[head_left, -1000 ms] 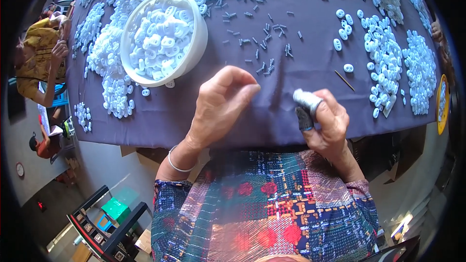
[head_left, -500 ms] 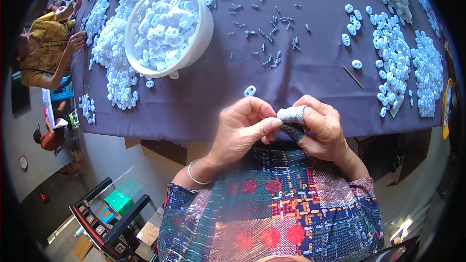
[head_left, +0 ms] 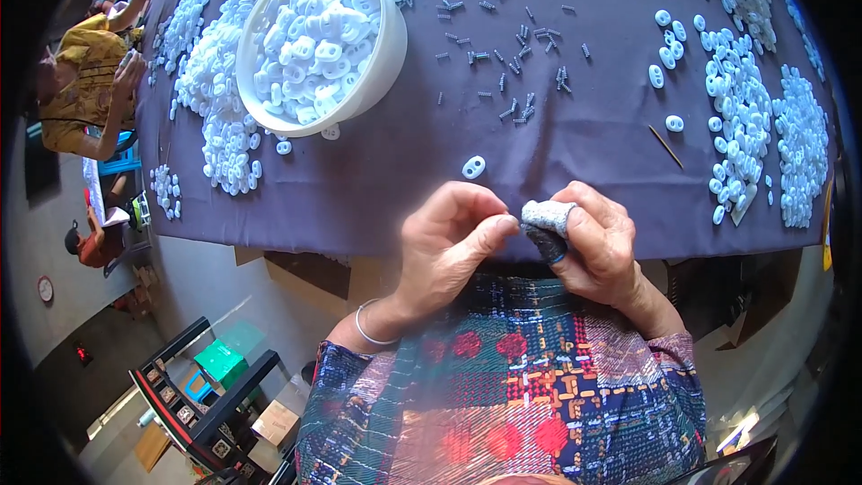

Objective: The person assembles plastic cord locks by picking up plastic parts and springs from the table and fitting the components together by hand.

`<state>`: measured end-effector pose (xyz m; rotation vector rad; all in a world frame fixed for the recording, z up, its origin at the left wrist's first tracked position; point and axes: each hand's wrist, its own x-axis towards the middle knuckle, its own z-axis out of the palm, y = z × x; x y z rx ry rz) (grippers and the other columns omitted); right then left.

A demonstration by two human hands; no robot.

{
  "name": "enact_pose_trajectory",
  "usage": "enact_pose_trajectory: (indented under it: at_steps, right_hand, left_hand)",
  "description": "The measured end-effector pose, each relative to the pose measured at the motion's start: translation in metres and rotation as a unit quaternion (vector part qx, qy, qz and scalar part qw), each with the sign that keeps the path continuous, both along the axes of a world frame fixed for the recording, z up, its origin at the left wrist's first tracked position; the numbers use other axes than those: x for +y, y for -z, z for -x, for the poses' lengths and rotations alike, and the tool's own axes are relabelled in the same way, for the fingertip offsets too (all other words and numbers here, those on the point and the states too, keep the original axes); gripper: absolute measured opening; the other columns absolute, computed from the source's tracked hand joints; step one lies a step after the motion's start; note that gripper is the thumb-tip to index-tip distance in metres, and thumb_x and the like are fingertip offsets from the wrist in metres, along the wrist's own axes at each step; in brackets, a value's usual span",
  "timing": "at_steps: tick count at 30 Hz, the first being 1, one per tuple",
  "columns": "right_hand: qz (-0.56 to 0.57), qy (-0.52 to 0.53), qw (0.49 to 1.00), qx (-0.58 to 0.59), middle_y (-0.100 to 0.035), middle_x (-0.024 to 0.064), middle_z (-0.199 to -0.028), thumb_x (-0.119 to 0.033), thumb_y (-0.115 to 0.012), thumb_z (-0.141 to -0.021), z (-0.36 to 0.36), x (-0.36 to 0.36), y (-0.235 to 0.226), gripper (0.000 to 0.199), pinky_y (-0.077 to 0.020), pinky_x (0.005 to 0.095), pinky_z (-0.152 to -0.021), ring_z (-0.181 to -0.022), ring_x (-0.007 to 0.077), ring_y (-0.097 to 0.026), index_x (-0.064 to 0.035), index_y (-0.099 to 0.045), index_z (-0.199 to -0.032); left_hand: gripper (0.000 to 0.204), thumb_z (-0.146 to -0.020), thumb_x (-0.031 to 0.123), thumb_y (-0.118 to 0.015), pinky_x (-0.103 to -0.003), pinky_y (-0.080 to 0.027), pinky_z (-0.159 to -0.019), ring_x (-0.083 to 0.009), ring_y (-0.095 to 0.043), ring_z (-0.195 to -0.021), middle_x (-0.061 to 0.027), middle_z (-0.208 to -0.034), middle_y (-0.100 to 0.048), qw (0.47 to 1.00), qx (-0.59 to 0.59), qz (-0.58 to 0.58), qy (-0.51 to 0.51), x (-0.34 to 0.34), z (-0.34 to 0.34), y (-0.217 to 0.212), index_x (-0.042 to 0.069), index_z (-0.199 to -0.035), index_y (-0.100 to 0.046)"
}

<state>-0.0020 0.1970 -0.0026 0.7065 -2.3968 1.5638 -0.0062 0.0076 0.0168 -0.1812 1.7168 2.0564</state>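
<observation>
My left hand (head_left: 444, 247) and my right hand (head_left: 597, 247) meet at the near edge of a table covered in dark purple cloth (head_left: 386, 189). The left thumb and fingers are pinched together and press against the right fingertips. A grey cloth cover (head_left: 543, 216) wraps those right fingertips. Whatever sits between the fingers is too small and hidden to make out. A single white two-hole piece (head_left: 473, 166) lies on the cloth just beyond my left hand.
A white bowl (head_left: 395, 45) full of white pieces stands at the back left, with loose white pieces (head_left: 215, 135) heaped beside it. Small grey pins (head_left: 521, 108) are scattered mid-table. More white pieces (head_left: 736, 117) and a thin stick (head_left: 664, 145) lie right. A person in yellow (head_left: 81, 81) works at far left.
My left hand drew back from the scattered pins on the cloth to the table edge and closed against my right fingertips. The view also shifted slightly.
</observation>
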Motion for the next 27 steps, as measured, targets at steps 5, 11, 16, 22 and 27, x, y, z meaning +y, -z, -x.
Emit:
enact_pose_trajectory:
  at_steps: [5,11,16,22,27]
  right_hand:
    - [-0.061,0.08,0.994,0.036,-0.057,0.0143,-0.078,0.005,-0.069,-0.066,0.007,0.012,-0.006,0.025,-0.0469,0.0321,-0.054,-0.061,0.0265,-0.058,0.0057,-0.061,-0.089]
    - [-0.1,0.119,0.986,0.055,-0.056,0.0144,-0.079,0.004,-0.069,-0.066,0.011,0.023,-0.004,0.025,-0.0466,0.0331,-0.054,-0.062,0.0271,-0.058,0.0053,-0.061,-0.09]
    - [-0.104,0.132,0.985,0.045,-0.056,0.0137,-0.076,0.001,-0.07,-0.064,0.012,0.028,0.0,0.023,-0.0469,0.0356,-0.053,-0.061,0.0286,-0.057,0.0026,-0.06,-0.085]
    - [-0.027,0.153,0.988,-0.009,-0.053,0.009,-0.07,0.005,-0.067,-0.065,0.008,0.038,0.001,0.022,-0.0402,0.0306,-0.046,-0.05,0.0215,-0.05,-0.0003,-0.062,-0.085]
    - [-0.001,0.15,0.989,-0.01,-0.05,0.0098,-0.071,0.002,-0.064,-0.059,0.003,0.041,0.013,0.027,-0.0405,0.0323,-0.048,-0.053,0.0243,-0.05,0.0007,-0.061,-0.086]
  left_hand:
    - [0.02,-0.077,-0.007,-0.068,-0.021,-0.047,-0.071,-0.0083,-0.057,-0.078,-0.0022,-0.088,-0.059,0.918,0.287,0.275,0.002,-0.017,0.021,0.008,0.0,-0.095,-0.06]
    - [0.021,-0.073,-0.006,-0.07,-0.024,-0.047,-0.066,-0.0129,-0.057,-0.074,-0.0055,-0.081,-0.059,0.859,0.365,0.349,0.082,-0.023,0.045,-0.001,0.001,-0.09,-0.061]
    - [0.021,-0.068,0.002,-0.072,-0.036,-0.048,-0.064,-0.0279,-0.059,-0.074,-0.01,-0.08,-0.061,0.811,0.435,0.35,0.175,-0.002,0.068,-0.01,0.002,-0.085,-0.06]
    - [0.018,-0.073,0.01,-0.069,-0.037,-0.048,-0.068,-0.029,-0.058,-0.077,-0.0092,-0.082,-0.06,0.776,0.474,0.332,0.252,0.033,0.099,-0.012,0.004,-0.087,-0.06]
    - [0.017,-0.073,0.009,-0.069,-0.036,-0.047,-0.071,-0.0273,-0.057,-0.081,-0.0092,-0.084,-0.06,0.761,0.497,0.323,0.263,0.059,0.122,-0.005,0.004,-0.087,-0.061]
